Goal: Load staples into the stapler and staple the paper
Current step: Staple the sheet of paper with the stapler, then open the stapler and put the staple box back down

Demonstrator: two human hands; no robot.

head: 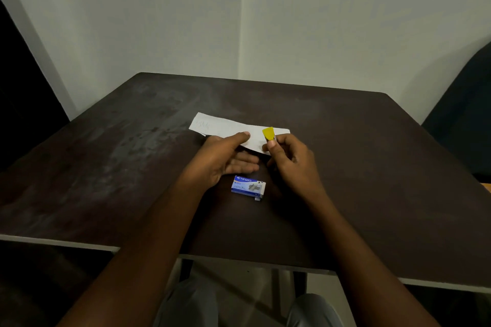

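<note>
Table (345, 167) dark, bare along its left side. Paper (225, 127), a folded white strip, lies flat mid-table, faint writing at its left end.

My left hand (225, 159) holds the paper's near edge: thumb pressed on top, fingers partly tucked beneath or just beside it; can't tell which. Grip light, pinning more than clutching.

Staple box (248, 187), blue and white, sits on the table just below both hands, nearer me. One end looks slightly pulled out, so it was likely opened.

My right hand (289, 159) is wrapped around the stapler (269, 133). Only its yellow nose shows above my thumb, sitting over the paper's right part. Whether the paper is already between its halves, I can't see.

Progress, as I judge it: loading looks done, since the stapler is closed in my fist and brought to the sheet. No staple visible in the paper. Left to do: seat the edge, squeeze, check the staple has gone through.
</note>
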